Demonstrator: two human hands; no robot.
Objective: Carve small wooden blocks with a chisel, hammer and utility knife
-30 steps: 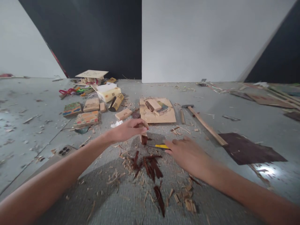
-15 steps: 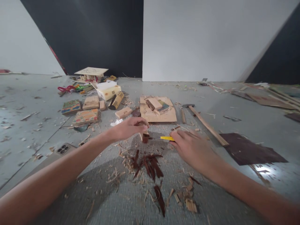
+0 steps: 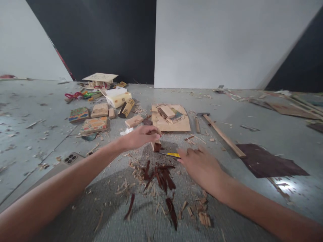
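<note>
My left hand (image 3: 143, 137) is closed on a small wooden block (image 3: 155, 146) whose near end is dark brown; the fingers hide its far part. In my right hand (image 3: 198, 161) is a yellow utility knife (image 3: 173, 155), its blade pointing left, with the tip close to the block's near end. Whether the blade touches the wood I cannot tell. Below the block lie dark brown strips (image 3: 164, 176) and pale wood shavings (image 3: 123, 188). A separate dark strip (image 3: 129, 206) lies nearer to me, on the left.
Beyond my hands a wooden board (image 3: 174, 126) bears wood pieces. To the right are a hammer (image 3: 224, 134) and a dark brown sheet (image 3: 272, 161). On the left lie painted wooden blocks (image 3: 94, 125), a phone (image 3: 72, 158) and a tissue pack (image 3: 119, 98).
My right hand and the knife have moved toward me and slightly left, the blade now lower at the block's end. A dark strip now lies at the lower left. My left hand stays about still.
</note>
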